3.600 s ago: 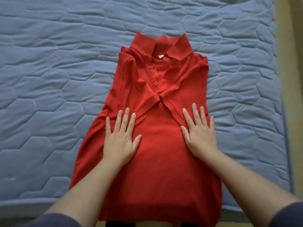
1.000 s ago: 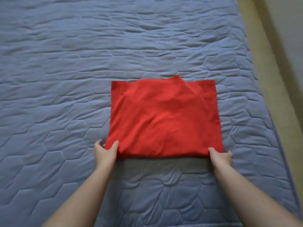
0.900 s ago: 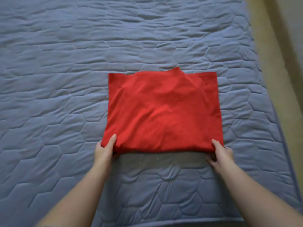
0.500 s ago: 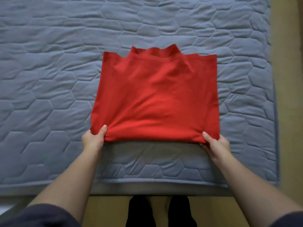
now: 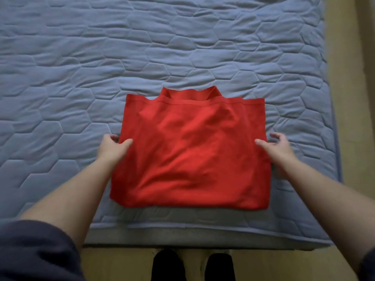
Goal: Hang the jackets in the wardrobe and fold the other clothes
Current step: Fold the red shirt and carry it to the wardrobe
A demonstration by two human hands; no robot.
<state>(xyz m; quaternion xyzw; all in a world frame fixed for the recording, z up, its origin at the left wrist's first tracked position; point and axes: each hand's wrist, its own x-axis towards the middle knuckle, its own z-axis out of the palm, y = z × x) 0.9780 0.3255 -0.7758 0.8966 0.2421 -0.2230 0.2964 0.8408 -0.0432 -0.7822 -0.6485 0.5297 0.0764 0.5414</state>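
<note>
- Both hands have left the near corners of the red shirt [image 5: 190, 151], where they were 0.5 s ago, and now sit halfway up its 2 side edges.
- Shirt, 3.6 s ago: laid long, sleeves crossed in, palms flat on it. Now: a squat rectangle, folded once bottom to top, hem band across the far side, collar [image 5: 190, 94] poking out beyond it.
- Position: flat on the bed [image 5: 81, 78], close to the near edge and nearer the right edge than the left. Fold line faces the person.
- Left hand [image 5: 112, 148]: thumb lies on top of the cloth at the left edge, fingers curled at and seemingly under that edge. Reads as a pinch on the fabric.
- Right hand [image 5: 279, 148]: thumb tip just reaches the right edge; fingers loosely curled above the quilting, clear of the cloth. Holds nothing that I can see.
- Surface has soft wrinkles across the middle, not yet smoothed.
- Judgement: the main fold on this garment is done. Hands at the sides suggest either a tidy-up of the edges or a lift to move the bundle away.
- Risk: a lift from mid-edges with only 1 firm hold could let the layers slide open.
- No jackets or wardrobe in view; wooden floor [image 5: 345, 118] right of the bed.
</note>
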